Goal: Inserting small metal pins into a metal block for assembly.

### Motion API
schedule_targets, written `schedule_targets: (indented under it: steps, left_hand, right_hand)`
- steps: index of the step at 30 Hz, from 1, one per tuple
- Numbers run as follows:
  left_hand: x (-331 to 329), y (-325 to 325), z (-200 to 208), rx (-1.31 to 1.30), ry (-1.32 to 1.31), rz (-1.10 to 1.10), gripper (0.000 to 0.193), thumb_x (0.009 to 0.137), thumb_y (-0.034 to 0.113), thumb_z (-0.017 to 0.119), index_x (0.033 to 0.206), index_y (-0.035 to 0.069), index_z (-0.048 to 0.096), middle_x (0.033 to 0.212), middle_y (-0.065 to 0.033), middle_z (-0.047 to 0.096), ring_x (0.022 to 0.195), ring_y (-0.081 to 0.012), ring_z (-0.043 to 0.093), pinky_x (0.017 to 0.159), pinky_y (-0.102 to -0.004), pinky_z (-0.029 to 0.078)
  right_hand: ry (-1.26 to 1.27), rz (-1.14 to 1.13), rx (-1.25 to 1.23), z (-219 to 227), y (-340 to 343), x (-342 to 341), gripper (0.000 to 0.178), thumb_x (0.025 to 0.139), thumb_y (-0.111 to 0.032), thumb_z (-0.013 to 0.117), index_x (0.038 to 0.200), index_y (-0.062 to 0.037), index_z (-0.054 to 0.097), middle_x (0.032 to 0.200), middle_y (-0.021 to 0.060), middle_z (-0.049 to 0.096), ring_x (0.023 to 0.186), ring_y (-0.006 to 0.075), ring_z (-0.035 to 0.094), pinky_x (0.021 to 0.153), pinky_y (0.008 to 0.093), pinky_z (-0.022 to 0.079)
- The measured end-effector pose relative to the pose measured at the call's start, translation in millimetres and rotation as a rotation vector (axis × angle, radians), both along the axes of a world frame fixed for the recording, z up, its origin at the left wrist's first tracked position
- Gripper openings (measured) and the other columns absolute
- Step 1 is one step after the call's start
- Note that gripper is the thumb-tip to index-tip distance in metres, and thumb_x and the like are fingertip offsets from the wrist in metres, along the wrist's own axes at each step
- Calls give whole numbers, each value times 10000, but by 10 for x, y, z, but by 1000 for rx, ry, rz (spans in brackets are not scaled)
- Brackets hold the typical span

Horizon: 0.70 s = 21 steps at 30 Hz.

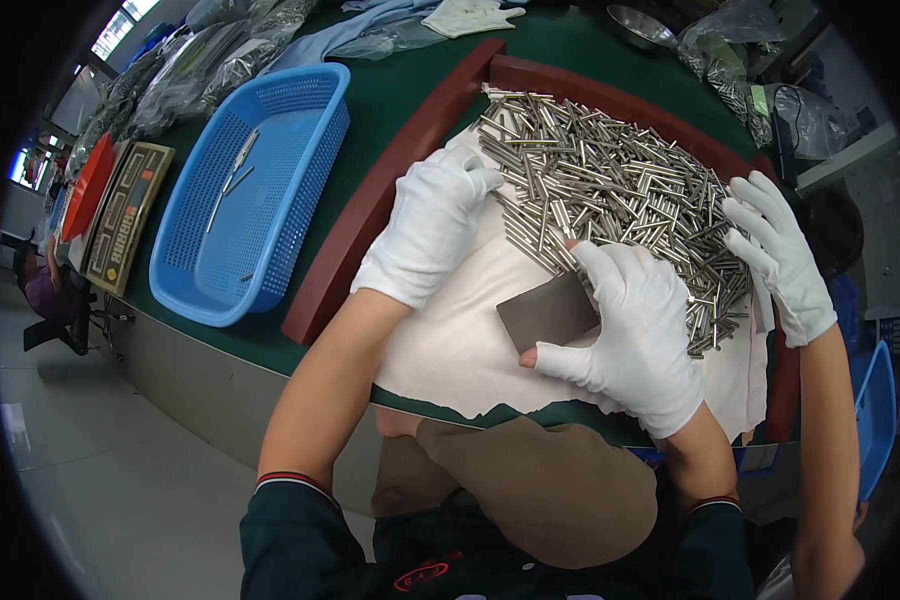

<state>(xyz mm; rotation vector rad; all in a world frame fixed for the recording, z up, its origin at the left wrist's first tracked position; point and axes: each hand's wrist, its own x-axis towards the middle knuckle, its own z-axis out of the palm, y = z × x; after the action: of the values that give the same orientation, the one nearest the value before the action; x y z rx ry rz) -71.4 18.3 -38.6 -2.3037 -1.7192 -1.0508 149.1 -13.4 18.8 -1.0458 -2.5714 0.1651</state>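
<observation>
Wearing dark shirt (480, 578), nearest camera in head view. Pinching dark plate (545, 312) with right hand (635, 335); curling left hand (425, 220) at edge of metal rods (610, 170), can't tell if grasping any. Looking early: showing big heap left on cloth (450, 350), few slim pieces (238, 181) in blue basket (305, 165).

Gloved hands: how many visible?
3: the left hand at the left edge of the metal rods; the right hand holding a grey plate; a co-worker's hand at their right edge. Others may be hidden.

The right grip (642, 335), gloved in matt cloth, holds a smooth, dull plate (548, 314); beyond it gleam glossy metal pins (640, 178).
</observation>
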Motion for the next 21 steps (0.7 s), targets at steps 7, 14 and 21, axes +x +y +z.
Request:
schedule_targets:
  steps: [7, 14, 21]
  left_hand:
    - [110, -11, -24, 24, -29, -58, 221, 670, -30, 668, 874, 55, 674, 865, -106, 616, 820, -294, 608, 675, -385, 500]
    - [98, -66, -26, -72, 63, -52, 213, 685, -39, 630, 880, 46, 643, 898, -114, 604, 874, -321, 596, 720, -402, 497]
    - [37, -92, -19, -142, -313, -96, 131, 763, -42, 598, 878, 19, 609, 872, -123, 609, 815, -247, 600, 717, -356, 488]
  right_hand:
    - [25, 172, -47, 22, 109, 93, 692, 547, -409, 791, 1100, -68, 553, 1070, 93, 544, 987, 302, 523, 834, 416, 411]
    - [28, 343, -138, -43, 67, 46, 685, 538, -162, 728, 1184, -74, 518, 1186, 99, 510, 1128, 318, 478, 928, 428, 385]
    - [-31, 350, -63, -123, 109, 46, 657, 551, -109, 655, 1191, -57, 515, 1175, 105, 519, 1140, 314, 470, 935, 425, 374]
